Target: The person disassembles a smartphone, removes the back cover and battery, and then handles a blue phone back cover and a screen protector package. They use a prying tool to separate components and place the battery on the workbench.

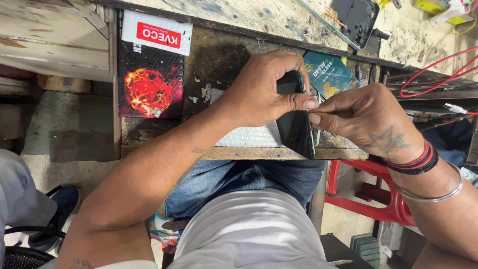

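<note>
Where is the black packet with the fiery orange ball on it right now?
In the head view, the flat black packet with the fiery orange ball lies upper left in the open wooden drawer, left of the left hand gripping the dark phone.

Black phone (pixel 294 124), red stool (pixel 371 199)

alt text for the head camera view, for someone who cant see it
Seen from above, a seated person's left hand holds a black smartphone on edge over an open wooden drawer, while the right hand pinches at its side. A black packet with a fiery orange ball lies in the drawer.
</note>
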The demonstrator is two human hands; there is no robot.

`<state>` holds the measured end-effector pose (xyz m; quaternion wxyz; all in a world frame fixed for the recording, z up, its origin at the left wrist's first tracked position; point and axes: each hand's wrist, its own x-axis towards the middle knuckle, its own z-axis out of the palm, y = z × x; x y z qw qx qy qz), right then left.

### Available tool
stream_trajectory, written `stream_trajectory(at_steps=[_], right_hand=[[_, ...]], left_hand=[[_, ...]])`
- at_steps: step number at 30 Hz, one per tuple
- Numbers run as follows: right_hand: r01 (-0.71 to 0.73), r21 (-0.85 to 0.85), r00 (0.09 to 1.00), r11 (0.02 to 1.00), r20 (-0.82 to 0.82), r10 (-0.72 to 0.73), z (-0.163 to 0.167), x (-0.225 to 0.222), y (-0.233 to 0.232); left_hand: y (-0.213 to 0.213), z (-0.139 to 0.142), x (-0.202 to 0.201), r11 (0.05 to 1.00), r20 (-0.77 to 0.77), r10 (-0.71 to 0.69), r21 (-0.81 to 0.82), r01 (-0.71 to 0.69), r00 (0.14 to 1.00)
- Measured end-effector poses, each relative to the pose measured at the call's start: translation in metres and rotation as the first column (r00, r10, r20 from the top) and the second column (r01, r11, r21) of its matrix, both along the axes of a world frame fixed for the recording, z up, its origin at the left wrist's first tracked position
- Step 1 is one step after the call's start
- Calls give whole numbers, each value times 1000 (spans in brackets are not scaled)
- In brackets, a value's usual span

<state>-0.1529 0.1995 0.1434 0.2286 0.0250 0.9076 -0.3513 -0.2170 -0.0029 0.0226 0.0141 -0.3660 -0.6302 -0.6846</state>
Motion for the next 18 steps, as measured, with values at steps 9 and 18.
stream_trajectory(at_steps=[9,18], right_hand=[[-8,90,999,996,35,5,3,-4,1],[8,72,998,997,64,-13,6,-5,0]], left_hand=[[0,1,-1,1000,-20,19,-19,-20,1000],[0,1,-1,1000,4,-4,-9,4,1000]])
